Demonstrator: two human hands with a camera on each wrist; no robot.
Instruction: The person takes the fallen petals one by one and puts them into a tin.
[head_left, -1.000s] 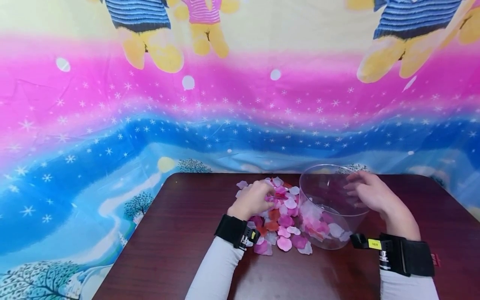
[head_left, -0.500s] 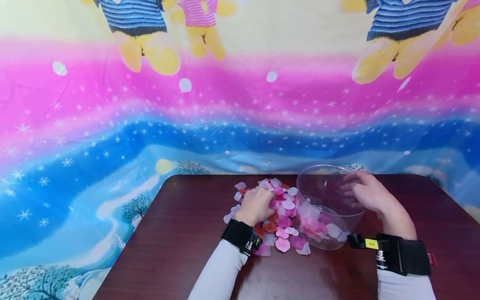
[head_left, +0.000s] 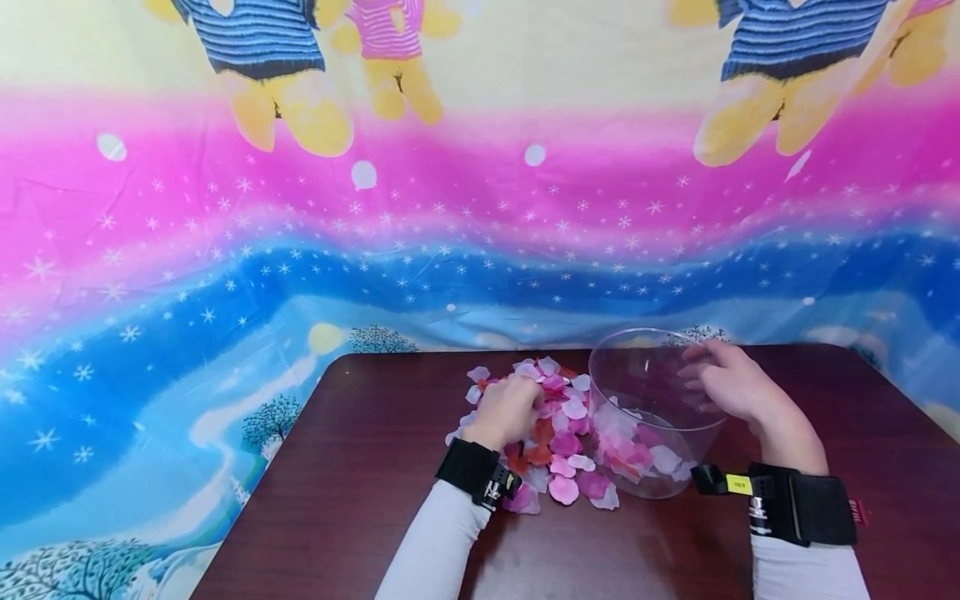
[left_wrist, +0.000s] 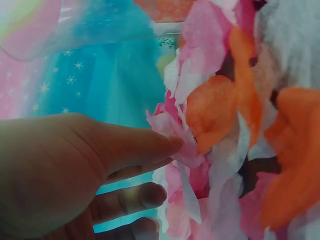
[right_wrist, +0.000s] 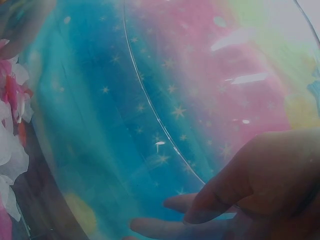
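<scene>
A heap of pink, white and orange petals (head_left: 564, 440) lies on the dark wooden table (head_left: 352, 475). My left hand (head_left: 510, 408) rests curled on the heap's left side. In the left wrist view the thumb of that hand (left_wrist: 75, 170) touches a pink petal of the heap (left_wrist: 220, 110), while the fingers curl loosely below it with a gap between. My right hand (head_left: 731, 383) grips the far right rim of a clear plastic container (head_left: 637, 375), which leans toward the heap and has petals at its bottom. The right wrist view shows the hand (right_wrist: 260, 185) against the clear wall (right_wrist: 150, 100).
A bright cloth with stars and cartoon figures (head_left: 450, 208) hangs behind the table and drapes down on its left. The table's left edge (head_left: 277, 475) runs diagonally. Both wrists wear black straps with cameras.
My left hand has shifted slightly right and nearer over the heap, and a few petals at the heap's left edge are uncovered. The right hand and container have hardly moved.
</scene>
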